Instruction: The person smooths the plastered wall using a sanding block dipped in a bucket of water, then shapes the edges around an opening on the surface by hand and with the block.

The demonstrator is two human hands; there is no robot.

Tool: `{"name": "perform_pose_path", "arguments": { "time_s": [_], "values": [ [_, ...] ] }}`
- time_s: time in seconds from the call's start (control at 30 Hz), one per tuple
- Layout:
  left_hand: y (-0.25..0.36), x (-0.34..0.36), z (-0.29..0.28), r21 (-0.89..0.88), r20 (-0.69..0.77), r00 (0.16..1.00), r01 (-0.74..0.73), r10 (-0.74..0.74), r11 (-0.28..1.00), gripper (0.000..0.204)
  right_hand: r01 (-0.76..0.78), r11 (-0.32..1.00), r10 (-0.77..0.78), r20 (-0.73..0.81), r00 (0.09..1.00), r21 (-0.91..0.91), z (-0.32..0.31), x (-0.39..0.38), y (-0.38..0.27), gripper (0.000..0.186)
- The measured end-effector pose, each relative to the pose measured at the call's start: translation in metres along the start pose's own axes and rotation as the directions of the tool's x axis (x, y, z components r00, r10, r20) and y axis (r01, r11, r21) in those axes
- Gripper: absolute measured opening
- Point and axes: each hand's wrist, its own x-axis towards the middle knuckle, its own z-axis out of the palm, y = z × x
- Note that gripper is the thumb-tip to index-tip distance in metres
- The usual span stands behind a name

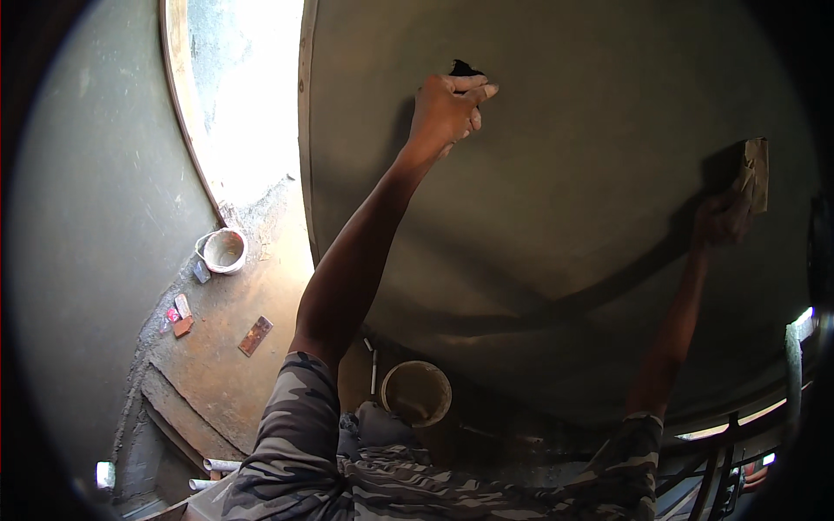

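Note:
Raised against the grey plastered wall (556, 174), my left hand (445, 115) has its fingers curled and pressed together. A ragged black patch (466, 68) shows just behind the fingertips; whether it is a hole in the wall or something dark in the fingers, I cannot tell. Pale plaster coats the fingers. Farther right, my right hand (723, 219) is slightly blurred and closed on a flat tan float (756, 175), which is at the wall surface and casts a dark shadow to its left.
A bright doorway (243, 95) opens at the upper left. Below it stand a white bucket (225, 251) and, on the floor, a rusty flat plate (255, 336) and brick pieces (182, 326). Another bucket (417, 393) is close to my body. Pipes (795, 373) rise at the lower right.

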Motion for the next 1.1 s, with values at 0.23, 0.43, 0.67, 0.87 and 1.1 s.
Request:
{"name": "perform_pose_path", "arguments": {
  "time_s": [0.23, 0.43, 0.67, 0.87, 1.1],
  "values": [
    [0.001, 0.006, -0.001, 0.034, -0.009, 1.0, 0.014, -0.014, 0.999, 0.04, -0.071, 0.997, 0.075, 0.11, 0.991, -0.04, -0.002, -0.007, 0.005, 0.026],
    [-0.005, 0.006, 0.003, -0.048, -0.047, 0.999, 0.011, -0.013, 0.999, 0.036, -0.021, 1.0, 0.021, 0.026, 0.999, -0.023, -0.008, 0.006, -0.011, 0.026],
    [-0.006, 0.004, 0.006, -0.051, -0.068, 0.997, 0.026, -0.03, 0.998, 0.037, -0.047, 0.998, 0.048, 0.043, 0.998, -0.035, -0.008, 0.005, -0.008, 0.026],
    [-0.01, 0.003, 0.004, -0.075, -0.069, 0.998, -0.002, -0.004, 0.997, 0.036, -0.034, 0.999, 0.034, 0.036, 0.999, 0.005, -0.008, 0.006, -0.011, 0.028],
    [-0.007, -0.041, -0.011, 0.0, -0.195, 0.981, -0.02, 0.02, 1.0, 0.03, -0.021, 1.0, 0.021, 0.051, 0.998, 0.012, -0.011, 0.002, -0.003, 0.029]
  ]
}}
